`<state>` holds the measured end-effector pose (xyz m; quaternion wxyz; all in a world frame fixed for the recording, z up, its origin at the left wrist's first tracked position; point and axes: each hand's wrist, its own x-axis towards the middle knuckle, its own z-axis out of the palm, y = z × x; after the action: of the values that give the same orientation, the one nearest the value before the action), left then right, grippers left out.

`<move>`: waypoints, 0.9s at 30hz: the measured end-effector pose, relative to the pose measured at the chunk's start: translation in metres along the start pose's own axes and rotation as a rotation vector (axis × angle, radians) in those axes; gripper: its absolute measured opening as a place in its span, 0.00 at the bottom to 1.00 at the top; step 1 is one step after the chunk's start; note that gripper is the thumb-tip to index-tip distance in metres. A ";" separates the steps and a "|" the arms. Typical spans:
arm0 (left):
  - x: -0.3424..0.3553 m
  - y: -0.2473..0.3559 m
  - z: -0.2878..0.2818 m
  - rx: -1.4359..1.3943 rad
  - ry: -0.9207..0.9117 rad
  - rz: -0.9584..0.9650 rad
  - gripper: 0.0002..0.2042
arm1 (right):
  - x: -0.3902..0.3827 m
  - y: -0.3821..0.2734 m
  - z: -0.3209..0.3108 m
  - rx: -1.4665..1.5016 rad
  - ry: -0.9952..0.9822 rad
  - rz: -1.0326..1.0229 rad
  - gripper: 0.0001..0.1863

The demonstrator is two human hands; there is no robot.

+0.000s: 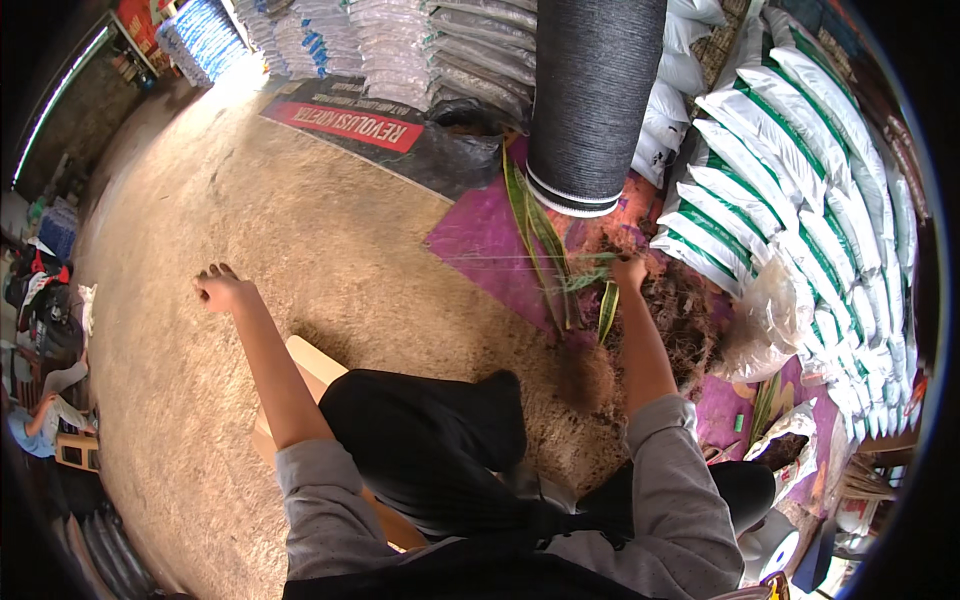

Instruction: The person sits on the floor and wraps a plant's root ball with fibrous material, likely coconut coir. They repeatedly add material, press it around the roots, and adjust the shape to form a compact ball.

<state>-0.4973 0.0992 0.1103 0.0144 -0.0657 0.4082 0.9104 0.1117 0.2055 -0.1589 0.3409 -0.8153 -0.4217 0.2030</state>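
Observation:
My left hand [222,289] is held out far to the left above the floor, its fingers curled; what they hold is too small to make out. Closed over green string [590,274], my right hand [629,271] is at the edge of a heap of brown fibre [688,318]. Thin pale strands run leftward from the right hand toward the left and fade against the floor. Long green leaves with yellow edges [540,232] stand just left of my right hand. Below them sits a brown, blurred fibrous clump [585,375].
A tall black roll [597,100] stands ahead. White and green sacks [770,170] are stacked at right, beside a clear plastic bag [765,325]. A purple sheet [490,240] covers part of the floor. A beige stool [312,362] is by my leg. Another person [45,415] sits far left.

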 end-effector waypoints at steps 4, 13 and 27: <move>0.042 0.033 -0.037 -0.017 0.154 0.088 0.15 | 0.008 -0.010 -0.004 0.170 0.199 0.306 0.19; 0.046 0.005 -0.029 0.102 -0.080 0.216 0.08 | 0.082 -0.044 -0.073 0.997 -0.027 0.164 0.15; 0.006 0.088 -0.013 -0.023 -0.077 0.529 0.09 | 0.004 -0.287 -0.034 0.846 -0.424 -0.219 0.08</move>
<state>-0.5087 0.0312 0.1660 -0.2093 0.0777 0.4000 0.8889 -0.0222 0.3138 0.0728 0.5684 -0.4966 -0.4458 0.4812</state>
